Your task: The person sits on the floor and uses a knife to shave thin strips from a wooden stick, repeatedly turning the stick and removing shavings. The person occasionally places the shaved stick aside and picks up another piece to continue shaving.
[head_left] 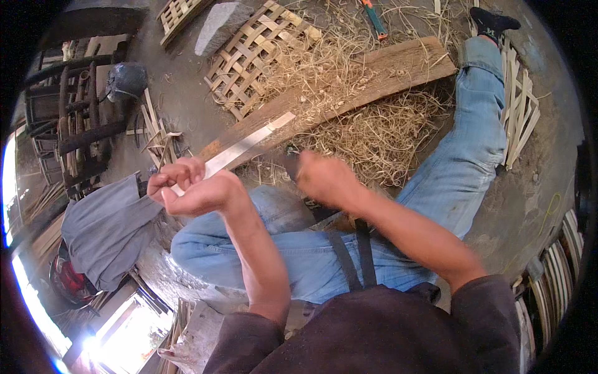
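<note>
My left hand [194,187] is closed on the near end of a pale, flat bamboo strip [249,140]. The strip slants away to the right and lies along a long wooden plank [398,65]. To its right, my right hand [327,181] is wrapped round the dark handle of what looks like a knife [291,163]. Motion smears its blade, which points left toward the strip; I cannot tell whether it touches. Thin curled shavings [330,65] cover part of the plank and heap up beside it.
My jeans-clad legs [461,149] bound the work on the near side and right. A woven lattice panel [252,53] and a grey stone [219,28] lie beyond the plank. An orange-and-green-handled tool [375,20] rests at the far side. Pale slats [518,103] lie by my right leg.
</note>
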A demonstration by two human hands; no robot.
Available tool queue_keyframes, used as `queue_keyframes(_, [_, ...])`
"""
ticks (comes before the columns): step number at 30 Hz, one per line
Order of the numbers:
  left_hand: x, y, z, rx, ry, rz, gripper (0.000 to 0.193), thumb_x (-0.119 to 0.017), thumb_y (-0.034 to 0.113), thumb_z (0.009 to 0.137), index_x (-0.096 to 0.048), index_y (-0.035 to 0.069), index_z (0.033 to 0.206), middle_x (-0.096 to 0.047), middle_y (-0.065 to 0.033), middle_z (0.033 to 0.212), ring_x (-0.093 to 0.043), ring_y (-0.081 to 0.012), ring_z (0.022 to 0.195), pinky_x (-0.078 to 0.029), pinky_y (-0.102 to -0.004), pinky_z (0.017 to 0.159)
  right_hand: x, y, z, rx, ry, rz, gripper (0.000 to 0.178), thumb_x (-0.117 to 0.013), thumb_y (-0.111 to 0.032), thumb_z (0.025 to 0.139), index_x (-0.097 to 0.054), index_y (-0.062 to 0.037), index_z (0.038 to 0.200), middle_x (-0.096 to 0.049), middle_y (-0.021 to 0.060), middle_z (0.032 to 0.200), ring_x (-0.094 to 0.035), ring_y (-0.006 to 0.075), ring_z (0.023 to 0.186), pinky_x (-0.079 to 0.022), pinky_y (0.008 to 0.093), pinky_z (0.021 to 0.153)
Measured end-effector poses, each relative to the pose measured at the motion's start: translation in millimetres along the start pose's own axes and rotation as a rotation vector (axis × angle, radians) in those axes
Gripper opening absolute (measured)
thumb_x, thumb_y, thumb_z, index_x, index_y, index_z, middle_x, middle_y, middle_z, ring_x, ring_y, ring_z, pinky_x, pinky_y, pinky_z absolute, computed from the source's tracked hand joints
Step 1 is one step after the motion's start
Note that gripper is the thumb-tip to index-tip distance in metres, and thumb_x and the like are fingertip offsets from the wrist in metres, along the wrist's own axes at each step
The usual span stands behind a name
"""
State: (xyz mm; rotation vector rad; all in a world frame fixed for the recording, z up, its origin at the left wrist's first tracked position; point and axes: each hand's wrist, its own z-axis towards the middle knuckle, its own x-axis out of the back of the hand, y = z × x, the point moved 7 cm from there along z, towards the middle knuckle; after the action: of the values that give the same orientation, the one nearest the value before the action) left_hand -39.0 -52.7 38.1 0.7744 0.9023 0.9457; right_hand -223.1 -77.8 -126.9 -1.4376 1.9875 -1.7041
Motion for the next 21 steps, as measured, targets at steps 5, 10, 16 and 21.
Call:
queue_keyframes(5, [-11,-4,1,-0.034,-0.035,-0.042,0.015,-0.034,0.024,0.084,-0.041,0.01,0.083,-0.031,-0.0005,0.056,-0.026,-0.0092,0.044,-0.017,-0.0234,0.039,18,-39,-14,0.143,-0.04,-0.036,0.025,-0.054,-0.017,0.084,-0.052,0.0062,0.093,-0.065,0.0231,0.079,-0.064,0.0434,0.077,-0.052,0.051,0.069])
queue_keyframes(10, [-10,2,-4,-0.011,0.008,-0.019,0.015,-0.035,0.025,0.084,-0.041,0.011,0.084,-0.031,-0.0008,0.057,-0.026,-0.0093,0.044,-0.016,-0.0239,0.041,5,6,-1,-0.05,-0.046,0.018,0.027,-0.055,-0.019,0.083,-0.051,0.0066,0.09,-0.063,0.0248,0.077,-0.063,0.0448,0.075,-0.052,0.0511,0.07])
queue_keyframes(16, [-12,-1,-11,0.012,-0.045,0.006,0.016,-0.035,0.026,0.084,-0.043,0.012,0.087,-0.033,-0.0005,0.059,-0.027,-0.0095,0.045,-0.018,-0.0254,0.041,8,-19,-11,0.054,-0.024,-0.029,0.031,-0.054,-0.019,0.082,-0.052,0.0079,0.098,-0.064,0.0242,0.081,-0.064,0.0445,0.079,-0.053,0.0506,0.072])
queue_keyframes(21, [-2,1,-9,0.04,-0.045,-0.004,0.017,-0.034,0.027,0.085,-0.044,0.012,0.087,-0.034,-0.0002,0.06,-0.029,-0.0103,0.046,-0.02,-0.0257,0.042,-16,-7,-18,0.062,-0.063,-0.001,0.032,-0.054,-0.024,0.084,-0.057,0.0059,0.095,-0.063,0.0299,0.092,-0.063,0.0454,0.077,-0.051,0.0524,0.071])
